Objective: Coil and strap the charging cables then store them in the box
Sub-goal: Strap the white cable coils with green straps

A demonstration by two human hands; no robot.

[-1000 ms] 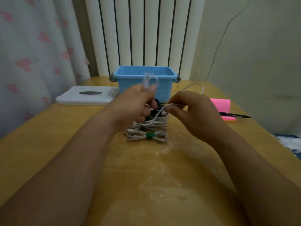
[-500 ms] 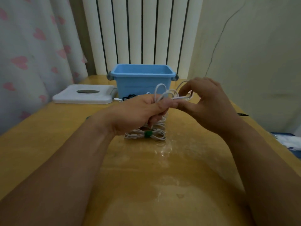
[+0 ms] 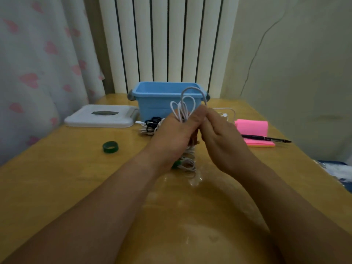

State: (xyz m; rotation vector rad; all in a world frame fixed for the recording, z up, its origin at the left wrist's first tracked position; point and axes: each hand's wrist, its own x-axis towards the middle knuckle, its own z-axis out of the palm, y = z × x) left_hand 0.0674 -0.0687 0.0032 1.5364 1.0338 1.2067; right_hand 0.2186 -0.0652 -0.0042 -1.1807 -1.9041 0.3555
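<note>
I work in what appears to be a home room: heart-print curtain (image 3: 38, 73), white column radiator (image 3: 162, 44), wooden table (image 3: 57, 178), pink notepad (image 3: 251, 126) and pen (image 3: 266, 139).

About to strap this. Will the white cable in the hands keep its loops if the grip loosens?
Probably not: the white cable arches in loops above the left hand, so it likely springs open. It looks thin, so probably light and floppy. The right hand pinches its strand, suggesting it needs restraint.
</note>
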